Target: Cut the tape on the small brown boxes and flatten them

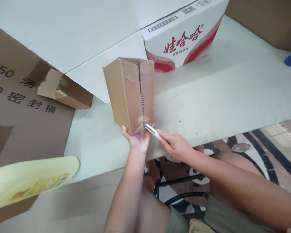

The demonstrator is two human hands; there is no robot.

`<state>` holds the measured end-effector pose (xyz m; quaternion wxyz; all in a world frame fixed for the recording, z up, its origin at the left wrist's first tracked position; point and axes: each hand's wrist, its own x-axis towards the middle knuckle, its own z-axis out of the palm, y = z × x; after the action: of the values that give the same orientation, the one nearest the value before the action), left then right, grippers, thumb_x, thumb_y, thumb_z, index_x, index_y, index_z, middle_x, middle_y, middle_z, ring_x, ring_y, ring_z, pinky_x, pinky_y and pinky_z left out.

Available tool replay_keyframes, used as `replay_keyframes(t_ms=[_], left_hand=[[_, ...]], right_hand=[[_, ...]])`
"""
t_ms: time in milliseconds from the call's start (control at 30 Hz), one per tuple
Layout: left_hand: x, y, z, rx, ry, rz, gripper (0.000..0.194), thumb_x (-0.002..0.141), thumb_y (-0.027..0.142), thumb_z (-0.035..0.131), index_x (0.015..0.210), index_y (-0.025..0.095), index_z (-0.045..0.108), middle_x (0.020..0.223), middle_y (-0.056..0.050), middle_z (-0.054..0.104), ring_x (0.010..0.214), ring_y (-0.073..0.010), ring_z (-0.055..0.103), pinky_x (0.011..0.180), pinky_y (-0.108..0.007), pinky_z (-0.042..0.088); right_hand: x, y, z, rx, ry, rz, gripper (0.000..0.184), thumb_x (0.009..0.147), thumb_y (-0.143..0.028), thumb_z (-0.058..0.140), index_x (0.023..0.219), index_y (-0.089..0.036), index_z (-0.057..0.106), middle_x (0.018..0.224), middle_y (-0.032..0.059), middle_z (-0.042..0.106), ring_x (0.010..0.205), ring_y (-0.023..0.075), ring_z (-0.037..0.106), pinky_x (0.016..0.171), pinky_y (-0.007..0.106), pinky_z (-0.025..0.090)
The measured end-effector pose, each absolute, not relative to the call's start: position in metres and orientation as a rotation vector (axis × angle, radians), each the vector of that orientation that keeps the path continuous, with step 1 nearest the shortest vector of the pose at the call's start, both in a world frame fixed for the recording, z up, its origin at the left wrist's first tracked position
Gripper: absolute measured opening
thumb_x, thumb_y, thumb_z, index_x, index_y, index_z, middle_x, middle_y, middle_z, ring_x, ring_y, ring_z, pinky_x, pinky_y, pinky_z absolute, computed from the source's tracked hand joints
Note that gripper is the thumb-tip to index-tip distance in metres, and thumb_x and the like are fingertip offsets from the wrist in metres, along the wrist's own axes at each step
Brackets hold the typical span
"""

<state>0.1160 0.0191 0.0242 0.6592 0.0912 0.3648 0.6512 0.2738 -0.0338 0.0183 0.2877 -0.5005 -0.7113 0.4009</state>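
The box [129, 94] is at the centre of the frame, above the table [232, 87]; whether it also rests there, I cannot tell. The left hand [138, 139] has its grip around the box's lower end, and the right hand [176, 147] grasps a knife [152, 130], tip at the seam's [142, 97] lower end. The step in hand looks like cutting at the seam. The next move calls for a steady box and a shallow blade kept clear of the left fingers.
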Motion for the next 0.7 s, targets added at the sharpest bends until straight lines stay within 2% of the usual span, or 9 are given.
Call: replay_keyframes(t_ms=[233, 333, 400, 533, 633, 700], left_hand=[[0.097, 0.026, 0.02, 0.225, 0.79, 1.571, 0.048, 0.083, 0.066, 0.055, 0.104, 0.027, 0.072, 0.109, -0.007, 0.076, 0.115, -0.0292, 0.066, 0.102, -0.055, 0.051], [0.086, 0.031, 0.022, 0.237, 0.801, 1.639, 0.042, 0.086, 0.061, 0.054, 0.102, 0.027, 0.072, 0.107, -0.005, 0.076, 0.116, -0.0255, 0.066, 0.103, -0.047, 0.051], [0.08, 0.033, 0.025, 0.252, 0.821, 1.664, 0.042, 0.084, 0.061, 0.054, 0.101, 0.027, 0.072, 0.106, -0.005, 0.076, 0.115, -0.0247, 0.066, 0.102, -0.043, 0.052], [0.071, 0.033, 0.031, 0.227, 0.843, 1.651, 0.048, 0.081, 0.064, 0.051, 0.104, 0.027, 0.07, 0.108, -0.008, 0.074, 0.116, -0.0273, 0.065, 0.099, -0.043, 0.053], [0.071, 0.029, 0.034, 0.18, 0.814, 1.654, 0.049, 0.082, 0.063, 0.049, 0.106, 0.026, 0.069, 0.108, -0.009, 0.074, 0.115, -0.0279, 0.065, 0.098, -0.044, 0.053], [0.072, 0.026, 0.036, 0.152, 0.78, 1.637, 0.049, 0.083, 0.062, 0.049, 0.108, 0.024, 0.068, 0.111, -0.009, 0.073, 0.115, -0.0283, 0.065, 0.097, -0.044, 0.053]], right_hand=[[0.265, -0.045, 0.02, -1.298, -1.962, 1.161, 0.045, 0.101, -0.033, 0.035, 0.135, -0.021, 0.061, 0.057, -0.0038, 0.047, 0.048, 0.0148, 0.043, 0.055, 0.024, 0.032], [0.263, -0.052, 0.019, -1.218, -1.963, 1.242, 0.042, 0.1, -0.032, 0.038, 0.131, -0.021, 0.065, 0.06, -0.0028, 0.051, 0.052, 0.0141, 0.045, 0.056, 0.024, 0.034], [0.269, -0.052, 0.018, -1.145, -1.881, 1.276, 0.043, 0.101, -0.034, 0.038, 0.13, -0.021, 0.066, 0.06, -0.0036, 0.05, 0.052, 0.0127, 0.045, 0.055, 0.023, 0.035], [0.293, -0.042, 0.018, -1.209, -1.67, 1.179, 0.047, 0.101, -0.04, 0.039, 0.131, -0.016, 0.065, 0.057, -0.0046, 0.047, 0.049, 0.0123, 0.043, 0.051, 0.024, 0.035], [0.307, -0.028, 0.012, -1.411, -1.655, 1.001, 0.046, 0.1, -0.038, 0.041, 0.134, -0.015, 0.062, 0.061, -0.0018, 0.056, 0.052, 0.0152, 0.051, 0.055, 0.027, 0.04], [0.31, -0.018, 0.003, -1.571, -1.665, 0.879, 0.044, 0.098, -0.033, 0.042, 0.135, -0.017, 0.059, 0.072, 0.0033, 0.067, 0.059, 0.0191, 0.059, 0.061, 0.031, 0.046]])
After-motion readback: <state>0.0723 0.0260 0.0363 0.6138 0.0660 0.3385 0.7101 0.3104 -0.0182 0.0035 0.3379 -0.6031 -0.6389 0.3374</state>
